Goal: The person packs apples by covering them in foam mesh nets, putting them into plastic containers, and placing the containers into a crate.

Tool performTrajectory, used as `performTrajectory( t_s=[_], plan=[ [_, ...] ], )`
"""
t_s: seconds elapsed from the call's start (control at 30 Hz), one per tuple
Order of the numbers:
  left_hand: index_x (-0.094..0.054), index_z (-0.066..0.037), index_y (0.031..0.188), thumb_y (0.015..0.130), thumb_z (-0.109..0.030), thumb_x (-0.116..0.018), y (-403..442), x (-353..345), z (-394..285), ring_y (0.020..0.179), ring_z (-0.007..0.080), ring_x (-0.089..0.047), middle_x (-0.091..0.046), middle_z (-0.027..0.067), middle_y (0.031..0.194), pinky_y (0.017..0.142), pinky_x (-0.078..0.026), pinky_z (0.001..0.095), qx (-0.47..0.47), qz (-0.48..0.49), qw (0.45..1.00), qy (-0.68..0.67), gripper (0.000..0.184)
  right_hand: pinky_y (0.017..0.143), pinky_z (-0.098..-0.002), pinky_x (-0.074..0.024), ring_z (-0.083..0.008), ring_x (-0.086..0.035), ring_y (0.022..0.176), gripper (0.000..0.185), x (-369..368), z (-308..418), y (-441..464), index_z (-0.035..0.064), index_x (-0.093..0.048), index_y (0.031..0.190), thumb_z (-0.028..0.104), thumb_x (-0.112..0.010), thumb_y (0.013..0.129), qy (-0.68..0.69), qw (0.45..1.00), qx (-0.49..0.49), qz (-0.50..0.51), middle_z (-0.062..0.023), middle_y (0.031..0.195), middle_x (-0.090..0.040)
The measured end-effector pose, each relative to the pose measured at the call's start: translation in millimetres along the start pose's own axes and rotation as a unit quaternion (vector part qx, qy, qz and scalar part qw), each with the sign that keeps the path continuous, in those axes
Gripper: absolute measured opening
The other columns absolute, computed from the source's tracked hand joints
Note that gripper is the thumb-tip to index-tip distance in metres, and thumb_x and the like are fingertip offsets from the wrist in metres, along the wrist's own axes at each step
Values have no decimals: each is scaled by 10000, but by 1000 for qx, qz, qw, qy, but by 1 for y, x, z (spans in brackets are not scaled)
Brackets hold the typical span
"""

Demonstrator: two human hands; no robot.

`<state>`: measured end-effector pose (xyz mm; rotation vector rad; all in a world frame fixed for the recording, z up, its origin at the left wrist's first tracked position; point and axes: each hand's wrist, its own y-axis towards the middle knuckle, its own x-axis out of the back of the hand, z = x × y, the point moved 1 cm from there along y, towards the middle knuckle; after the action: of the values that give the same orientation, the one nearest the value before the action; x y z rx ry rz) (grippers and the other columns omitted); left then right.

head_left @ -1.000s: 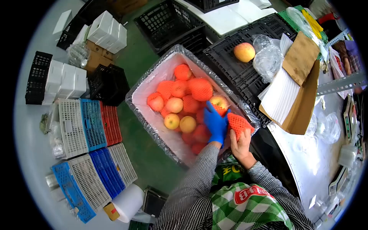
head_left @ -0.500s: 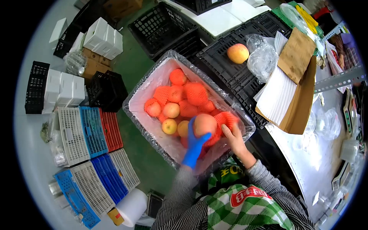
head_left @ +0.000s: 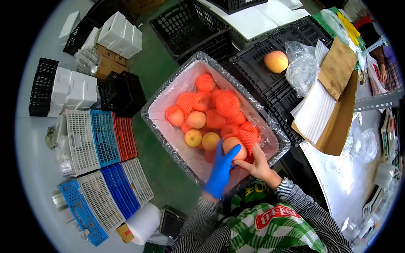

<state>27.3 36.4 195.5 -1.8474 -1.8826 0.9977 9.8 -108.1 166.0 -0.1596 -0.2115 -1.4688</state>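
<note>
Blue-gloved left hand (head_left: 220, 172) grasps a fruit (head_left: 233, 147) over the box (head_left: 180, 83) while the right hand (head_left: 259, 166) holds a net (head_left: 249, 137) against it, seemingly the netting step, whose next move calls for gentle stretching.

Lined box (head_left: 165, 101) with likely apples (head_left: 196, 120)

Hands number three: one left hand (head_left: 218, 175) and one right hand (head_left: 260, 168) of the wearer, plus one hand of another person (head_left: 383, 74). The wearer's two share one fruit (head_left: 233, 146) and one net (head_left: 248, 140). One bin (head_left: 168, 88) contains three bare fruits (head_left: 196, 119) and at least six netted fruits (head_left: 227, 103), overlap hiding the exact count; one loose fruit (head_left: 276, 62) lies outside. Baskets (head_left: 80, 139) total seven, three plus four. White boxes (head_left: 112, 29) make two threes. There is one roll (head_left: 144, 222) and one tray (head_left: 345, 128).
</note>
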Motion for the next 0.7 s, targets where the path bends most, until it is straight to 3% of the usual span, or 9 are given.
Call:
performTrajectory(
  t_s=[0.1, 0.17, 0.27, 0.3, 0.37, 0.4, 0.5, 0.53, 0.7],
  plan=[
    [-344, -10, 1400, 860, -272, -686, 14, 11, 7, 1141, 209, -513, -470, 125, 1313, 900, -477, 314, -49, -52, 997, 29, 690, 805, -386, -436, -308, -542, 903, 463, -21, -13, -6, 1, -592, 1110, 177, -805, 738, -72, 997, 31, 8, -169, 1022, -540],
    [-354, -14, 1398, 860, -276, -686, 28, 29, 11, 1135, 207, -514, -470, 120, 1316, 893, -479, 318, -94, -69, 992, 43, 685, 735, -405, -401, -316, -511, 804, 237, -27, -10, -3, 23, -605, 943, 98, -735, 760, -90, 994, 50, -26, -149, 889, -517],
    [-337, 6, 1425, 816, -148, -728, 49, 52, -12, 1266, 241, -431, -429, 143, 1383, 1044, -394, 341, -165, -146, 971, 87, 740, 738, -414, -343, -304, -481, 759, 69, -18, -17, -6, 53, -580, 766, 43, -646, 746, -124, 988, 76, -46, -117, 778, -491],
    [-347, 18, 1415, 823, -170, -728, 71, 74, -16, 1304, 273, -402, -410, 164, 1410, 1079, -359, 369, -266, -148, 931, 202, 728, 735, -416, -350, -313, -482, 768, 90, -8, -17, -7, 45, -580, 780, 48, -661, 739, -136, 987, 74, -43, -123, 793, -502],
    [-366, 31, 1397, 821, -192, -739, 107, 115, -20, 1298, 314, -406, -416, 196, 1393, 1099, -325, 401, -324, -189, 864, 335, 722, 757, -434, -358, -323, -488, 769, 111, 11, -9, -4, 35, -590, 812, 52, -667, 734, -183, 976, 97, -68, -129, 804, -508],
    [-419, -9, 1370, 780, -192, -758, 122, 128, -29, 1238, 348, -456, -458, 207, 1335, 1056, -378, 417, -356, -207, 825, 387, 704, 779, -448, -391, -333, -507, 781, 150, 18, -10, -7, 14, -600, 852, 57, -673, 728, -211, 970, 103, -57, -133, 815, -517],
    [-441, -1, 1353, 760, -160, -754, 139, 140, -51, 1244, 337, -465, -471, 203, 1343, 1050, -386, 399, -307, -195, 790, 494, 689, 771, -438, -432, -338, -532, 792, 190, 28, -18, -22, -1, -604, 877, 63, -678, 714, -265, 960, 77, 36, -136, 832, -531],
    [-455, -36, 1352, 716, -187, -778, 141, 143, -52, 1221, 375, -476, -474, 223, 1328, 1027, -406, 427, -296, -209, 787, 500, 729, 726, -409, -463, -321, -556, 797, 210, 30, -15, -21, -3, -597, 866, 79, -688, 696, -298, 947, 106, 60, -135, 843, -553],
    [-478, -119, 1363, 693, -298, -774, 94, 122, -15, 1205, 412, -473, -460, 207, 1347, 970, -433, 498, -309, -180, 695, 624, 754, 667, -375, -474, -281, -589, 743, 201, 18, -19, -18, 15, -582, 818, 110, -709, 694, -320, 942, 92, 35, -120, 809, -589]
  ],
)
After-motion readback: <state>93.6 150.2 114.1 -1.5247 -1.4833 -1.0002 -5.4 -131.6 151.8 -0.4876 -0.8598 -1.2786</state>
